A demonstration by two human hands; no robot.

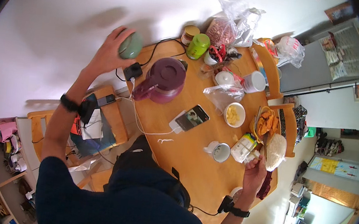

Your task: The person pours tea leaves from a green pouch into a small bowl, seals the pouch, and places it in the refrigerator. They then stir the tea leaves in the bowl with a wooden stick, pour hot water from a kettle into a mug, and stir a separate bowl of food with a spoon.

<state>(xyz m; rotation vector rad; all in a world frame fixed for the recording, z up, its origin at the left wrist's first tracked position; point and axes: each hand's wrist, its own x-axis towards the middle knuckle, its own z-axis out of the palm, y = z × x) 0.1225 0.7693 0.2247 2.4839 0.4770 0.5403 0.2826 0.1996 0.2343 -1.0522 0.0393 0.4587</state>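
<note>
My left hand [108, 50] grips a rounded green object [130, 45], perhaps a jar or cup, beside the wall at the table's upper left corner. A black power adapter [133, 71] and a purple thermos jug [166, 80] are close to it. At the right side of the table, my right hand [254, 174] has its fingers closed around a small pale thing [256, 155], too small to name. Around that hand are a pack of wet wipes or tissues [243, 147], a filled white plastic bag [275, 151] and a white mug [220, 151].
A phone [192, 117] with a white cable lies mid-table. A bowl of yellow pieces [234, 114], a basket of orange food [266, 121], a white canister [254, 82] and a green jar [198, 46] stand farther off. Wooden chairs [270, 72] adjoin the table.
</note>
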